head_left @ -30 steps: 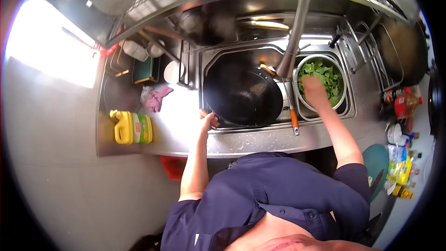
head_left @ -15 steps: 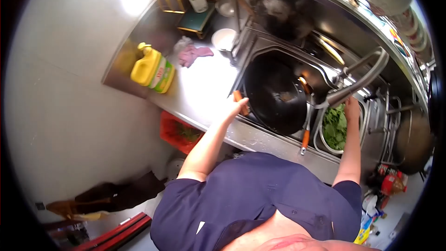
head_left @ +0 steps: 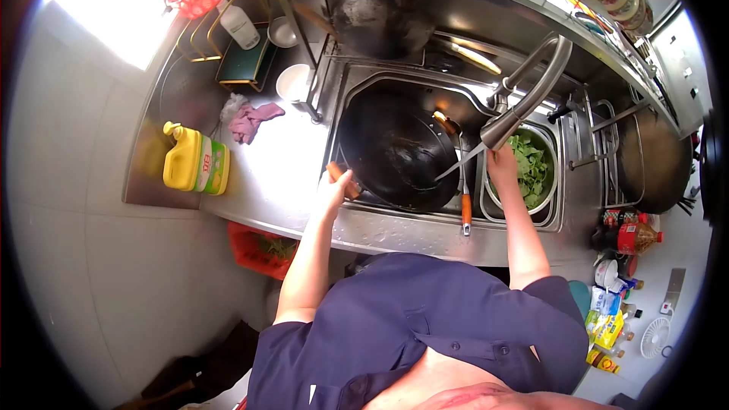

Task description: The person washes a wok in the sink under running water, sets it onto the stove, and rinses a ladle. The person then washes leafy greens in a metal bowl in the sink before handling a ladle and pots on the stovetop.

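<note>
A black wok (head_left: 387, 152) sits tilted in the large sink basin, and my left hand (head_left: 334, 188) is closed around its wooden handle (head_left: 346, 180). From the faucet head (head_left: 493, 135) a thin stream of water (head_left: 459, 167) runs into the wok. My right hand (head_left: 501, 167) is just under the faucet head, at the left rim of a metal bowl (head_left: 556, 175) of leafy greens (head_left: 533, 171). Its fingers are mostly hidden, so what they grip, if anything, cannot be made out. Between wok and bowl lies a utensil with an orange handle (head_left: 466, 211).
On the left counter stand a yellow detergent jug (head_left: 190, 159), a pink cloth (head_left: 254, 121) and a white bowl (head_left: 294, 83). A red basket (head_left: 250, 250) is below the counter edge. Another wok (head_left: 657, 159) leans at the right, near several bottles (head_left: 634, 237).
The camera view has turned and shifted. My right hand has moved from the greens bowl's right side to its left, under the faucet head. Water now visibly streams into the wok.
</note>
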The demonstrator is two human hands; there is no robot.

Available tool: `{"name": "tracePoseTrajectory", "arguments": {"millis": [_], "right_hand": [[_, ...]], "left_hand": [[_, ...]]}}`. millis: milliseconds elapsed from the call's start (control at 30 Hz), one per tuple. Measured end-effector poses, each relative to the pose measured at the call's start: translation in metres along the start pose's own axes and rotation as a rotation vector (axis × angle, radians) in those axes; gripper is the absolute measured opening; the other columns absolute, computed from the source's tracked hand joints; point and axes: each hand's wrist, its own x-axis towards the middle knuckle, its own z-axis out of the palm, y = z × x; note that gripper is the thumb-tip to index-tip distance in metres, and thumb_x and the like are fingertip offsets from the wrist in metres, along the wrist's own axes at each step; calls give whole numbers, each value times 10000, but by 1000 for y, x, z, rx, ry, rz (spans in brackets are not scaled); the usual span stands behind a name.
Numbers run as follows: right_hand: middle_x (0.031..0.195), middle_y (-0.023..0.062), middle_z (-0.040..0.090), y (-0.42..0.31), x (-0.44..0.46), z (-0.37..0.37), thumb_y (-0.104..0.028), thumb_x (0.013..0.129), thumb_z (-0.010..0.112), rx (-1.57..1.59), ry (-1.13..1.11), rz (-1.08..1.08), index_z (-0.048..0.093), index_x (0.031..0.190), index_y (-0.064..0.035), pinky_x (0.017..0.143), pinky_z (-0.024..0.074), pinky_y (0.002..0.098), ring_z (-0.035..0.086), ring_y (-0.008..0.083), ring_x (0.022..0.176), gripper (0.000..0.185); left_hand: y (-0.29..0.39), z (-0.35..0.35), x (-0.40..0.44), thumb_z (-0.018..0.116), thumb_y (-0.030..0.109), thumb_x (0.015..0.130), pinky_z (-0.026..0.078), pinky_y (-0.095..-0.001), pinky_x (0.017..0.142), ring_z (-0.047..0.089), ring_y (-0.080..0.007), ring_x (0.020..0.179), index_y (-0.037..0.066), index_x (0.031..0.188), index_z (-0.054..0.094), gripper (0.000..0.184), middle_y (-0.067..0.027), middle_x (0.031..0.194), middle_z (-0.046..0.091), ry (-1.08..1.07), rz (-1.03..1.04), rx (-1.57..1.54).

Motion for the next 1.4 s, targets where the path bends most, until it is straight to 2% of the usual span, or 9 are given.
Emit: {"name": "tracePoseTrajectory", "arguments": {"millis": [67, 133, 167, 333, 367, 567, 700, 967, 1400], "right_hand": [[992, 163, 596, 17, 34, 29, -107, 817, 529, 191, -19, 43, 593, 1001, -38, 786, 458, 392, 576, 330, 927, 208], [1005, 159, 582, 43, 86, 62, 5, 795, 532, 48, 202, -593, 576, 1074, -34, 829, 459, 369, 558, 322, 941, 286], [1047, 157, 573, 41, 107, 66, -7, 798, 537, -71, -70, -383, 571, 1083, -27, 834, 462, 375, 551, 335, 946, 288], [1046, 135, 576, 31, 191, 109, -68, 828, 502, -237, -28, -457, 544, 1119, -90, 808, 473, 397, 554, 341, 936, 295], [996, 139, 590, 35, 206, 116, -110, 820, 520, -384, -230, -255, 552, 1103, -120, 791, 476, 401, 566, 335, 923, 284], [1030, 149, 595, 78, 238, 152, -154, 824, 534, -405, -215, -276, 564, 1069, -170, 750, 474, 427, 592, 326, 893, 247], [835, 191, 611, 45, 173, 112, -163, 794, 558, 96, -335, -85, 551, 928, -54, 678, 481, 431, 597, 368, 787, 173], [859, 179, 632, 17, 28, 128, -177, 712, 617, -175, -883, 21, 556, 943, -55, 728, 482, 415, 613, 340, 839, 268], [891, 161, 641, 29, -3, 273, -213, 722, 690, -309, -1005, -65, 569, 942, -68, 738, 498, 414, 611, 346, 872, 290]], "left_hand": [[-2, -1, 2, 625, 405, 813, 328, -199, 483, 465, -68, 554, 129, 968, 476, 349, 4, 697, 595, 9, 2, 7], [1, -2, 3, 620, 340, 824, 403, -259, 605, 526, -112, 649, 83, 1000, 485, 340, -25, 736, 594, 32, -85, 46], [2, -2, 2, 617, 308, 829, 441, -289, 665, 557, -134, 697, 60, 1016, 489, 336, -39, 755, 593, 48, -131, 61], [7, 5, -2, 632, 338, 817, 439, -279, 615, 547, -130, 654, 59, 1036, 476, 388, -43, 720, 578, 97, -107, 26], [-1, 6, 1, 615, 394, 823, 313, -215, 451, 479, -73, 540, 130, 1019, 491, 351, 20, 679, 574, 116, -59, 28], [1, 8, -2, 611, 376, 831, 354, -219, 512, 484, -73, 580, 127, 949, 499, 297, 27, 677, 559, 156, -66, 17], [8, 5, -6, 603, 303, 847, 429, -255, 594, 543, -115, 635, 63, 944, 454, 299, -22, 692, 563, 94, -51, 63], [21, 5, 28, 596, 328, 842, 414, -255, 657, 514, -114, 654, 68, 955, 490, 303, -21, 686, 549, -7, 70, 195], [8, -4, 24, 600, 253, 836, 471, -281, 616, 582, -142, 632, 16, 941, 474, 289, -59, 669, 584, 43, 82, 129]]}}
